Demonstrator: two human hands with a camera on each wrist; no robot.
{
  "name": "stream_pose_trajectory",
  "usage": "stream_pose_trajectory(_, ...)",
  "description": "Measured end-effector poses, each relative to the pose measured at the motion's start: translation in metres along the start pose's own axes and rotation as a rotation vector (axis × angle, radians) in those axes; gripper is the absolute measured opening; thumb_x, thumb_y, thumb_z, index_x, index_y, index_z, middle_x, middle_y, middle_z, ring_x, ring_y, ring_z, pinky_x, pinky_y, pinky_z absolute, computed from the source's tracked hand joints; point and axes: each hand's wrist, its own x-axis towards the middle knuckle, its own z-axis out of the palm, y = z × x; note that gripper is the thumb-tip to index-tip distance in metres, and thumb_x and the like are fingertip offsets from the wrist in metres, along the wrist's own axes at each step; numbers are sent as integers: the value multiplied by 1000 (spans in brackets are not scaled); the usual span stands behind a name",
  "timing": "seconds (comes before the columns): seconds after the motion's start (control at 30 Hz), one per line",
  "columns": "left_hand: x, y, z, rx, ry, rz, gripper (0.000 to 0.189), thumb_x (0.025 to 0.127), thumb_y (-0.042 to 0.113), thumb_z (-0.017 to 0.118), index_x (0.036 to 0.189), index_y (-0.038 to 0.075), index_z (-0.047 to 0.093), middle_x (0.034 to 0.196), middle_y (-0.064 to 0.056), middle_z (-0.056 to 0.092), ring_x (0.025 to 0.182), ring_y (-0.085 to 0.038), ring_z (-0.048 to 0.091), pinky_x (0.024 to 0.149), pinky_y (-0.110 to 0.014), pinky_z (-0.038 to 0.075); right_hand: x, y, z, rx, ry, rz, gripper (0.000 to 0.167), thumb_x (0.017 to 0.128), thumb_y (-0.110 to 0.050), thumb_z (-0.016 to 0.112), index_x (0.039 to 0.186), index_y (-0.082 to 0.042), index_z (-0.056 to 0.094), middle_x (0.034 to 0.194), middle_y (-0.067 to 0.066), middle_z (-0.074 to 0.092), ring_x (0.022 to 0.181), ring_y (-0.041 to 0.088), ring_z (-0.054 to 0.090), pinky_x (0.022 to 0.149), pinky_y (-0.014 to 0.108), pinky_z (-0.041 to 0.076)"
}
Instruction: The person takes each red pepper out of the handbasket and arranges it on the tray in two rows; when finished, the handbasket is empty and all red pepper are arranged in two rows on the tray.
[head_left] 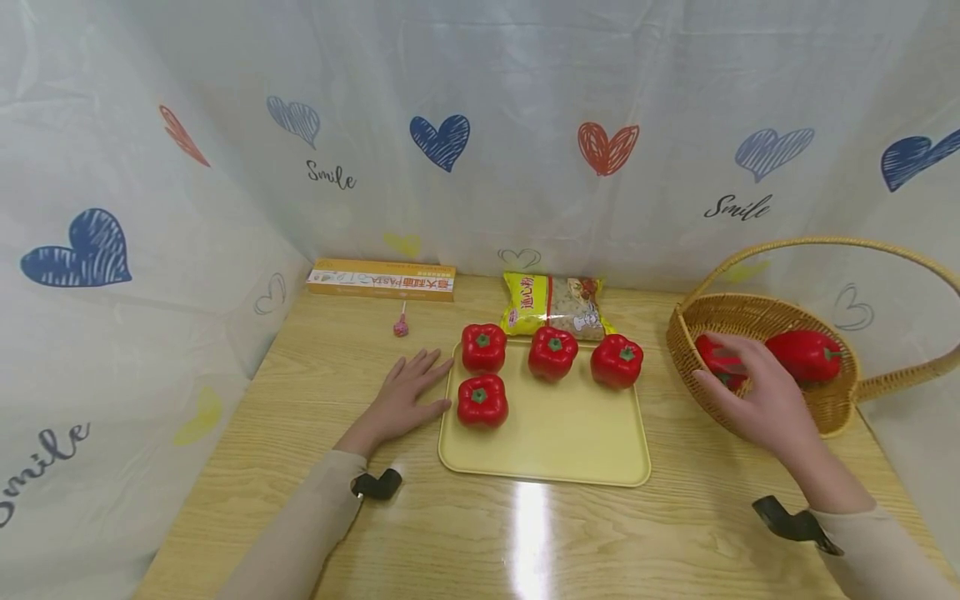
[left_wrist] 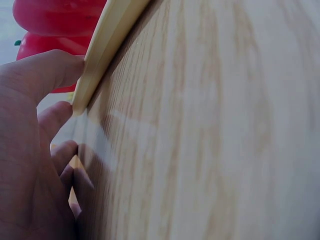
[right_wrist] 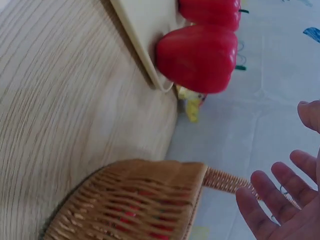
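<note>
My left hand lies on the table at the left edge of the yellow tray, fingers relaxed and spread. In the left wrist view, its thumb and a fingertip meet the tray's rim. Several red bell peppers stand on the tray, green stems up. Over the near left side of the wicker basket hovers my right hand, fingers extended. In the right wrist view nothing is between its fingers. Red peppers lie inside the basket, one partly hidden behind the right hand.
A yellow bag of pasta lies behind the tray. An orange and white pasta box is at the back left, with a pink lollipop in front. The basket's tall handle arches up at the right. A heart-printed curtain encloses the table.
</note>
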Motion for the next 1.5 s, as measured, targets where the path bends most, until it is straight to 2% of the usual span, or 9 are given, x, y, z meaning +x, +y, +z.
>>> stream_pose_trajectory(0.1, 0, 0, 0, -1, -1, 0, 70, 96, 45, 63, 157, 18, 41, 166, -12, 29, 155, -33, 16, 125, -54, -1, -1, 7, -4, -17, -4, 23, 57, 92, -20, 77, 142, -3, 55, 132, 23, 56, 103, 45, 62, 85, 55, 46)
stream_pose_trajectory(0.17, 0, 1, 0, -1, -1, 0, 70, 96, 45, 64, 158, 18, 41, 166, -12, 29, 155, -33, 16, 125, -54, -1, -1, 12, -6, -16, -8, 34, 57, 93, -21, 75, 142, -2, 54, 130, 25, 56, 103, 46, 61, 84, 57, 47)
stream_pose_trajectory(0.33, 0, 1, 0, -1, 9, 12, 71, 96, 43, 65, 157, 17, 41, 165, -14, 30, 155, -35, 17, 124, -56, 1, -1, 24, -11, -1, -13, 61, 56, 95, -22, 74, 143, -3, 54, 127, 24, 57, 102, 46, 62, 78, 21, 43)
stream_pose_trajectory(0.63, 0, 2, 0, 6, 8, -1, 71, 96, 44, 64, 157, 17, 41, 165, -14, 30, 155, -35, 17, 124, -56, 0, -2, 39, -16, 2, 7, 71, 54, 98, -23, 70, 144, -1, 53, 129, 27, 55, 108, 46, 57, 82, -2, 30)
stream_pose_trajectory(0.87, 0, 1, 0, -5, -3, -6, 71, 96, 45, 64, 158, 18, 41, 166, -12, 29, 155, -34, 15, 125, -54, -1, -5, 57, -19, 4, 31, 109, 55, 97, -24, 71, 144, 0, 54, 128, 28, 56, 99, -13, 44, 80, -4, 28)
stream_pose_trajectory(0.93, 0, 1, 0, -5, -3, -6, 71, 96, 45, 64, 158, 18, 41, 166, -12, 29, 155, -34, 15, 125, -55, -1, -5, 63, -19, 2, 35, 116, 55, 98, -24, 70, 144, 1, 53, 129, 29, 54, 105, -3, 51, 87, 4, 36)
stream_pose_trajectory(1.0, 0, 0, 0, -3, -4, -6, 71, 96, 45, 64, 158, 18, 40, 166, -12, 29, 155, -34, 15, 125, -55, -1, -5, 67, -20, -4, 46, 124, 54, 98, -23, 69, 143, 3, 53, 132, 31, 53, 115, 22, 55, 100, 26, 44)
stream_pose_trajectory(1.13, 0, -1, 1, -1, -8, -11, 71, 96, 46, 63, 158, 19, 40, 166, -11, 28, 156, -33, 15, 125, -54, -1, -5, 76, -22, -17, 70, 147, 52, 99, -20, 67, 141, 7, 52, 136, 37, 47, 125, 59, 37, 97, 75, 31)
stream_pose_trajectory(1.5, 0, -2, 1, 6, -8, -10, 71, 97, 47, 63, 158, 19, 39, 166, -11, 28, 156, -32, 15, 125, -53, -1, -3, 96, -28, -57, 110, 218, 53, 100, -21, 64, 143, 8, 49, 143, 38, 43, 130, 62, 33, 103, 78, 27)
